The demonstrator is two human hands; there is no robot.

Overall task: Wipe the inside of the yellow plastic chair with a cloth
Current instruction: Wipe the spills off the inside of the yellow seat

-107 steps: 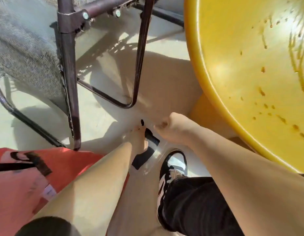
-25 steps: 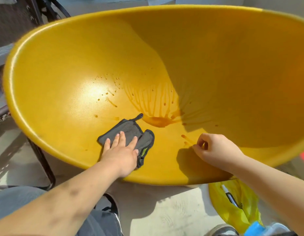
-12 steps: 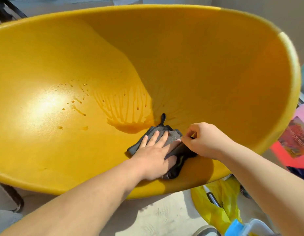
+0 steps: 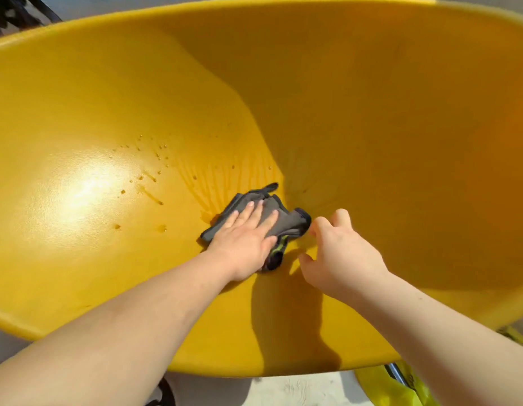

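Observation:
The big yellow plastic chair [image 4: 371, 127] fills the view, its bowl-shaped inside facing me. A dark grey cloth [image 4: 286, 221] lies crumpled near the bottom of the bowl. My left hand [image 4: 245, 241] presses flat on the cloth with fingers stretched out, covering its near half. My right hand [image 4: 342, 259] hovers just right of the cloth with fingers loosely curled, fingertips at the cloth's right edge and holding nothing. Brownish wet streaks and droplets [image 4: 154, 177] mark the shell left of and above the cloth.
Pale floor [image 4: 298, 391] shows below the chair's front rim. A yellow plastic bag [image 4: 383, 388] lies at the bottom right, under the rim. A dark metal frame [image 4: 20, 13] pokes in at the top left corner.
My left hand slid the cloth from the front left of the seat to its middle, over the brown puddle. My right hand pinched the cloth's edge half a second ago and has let go.

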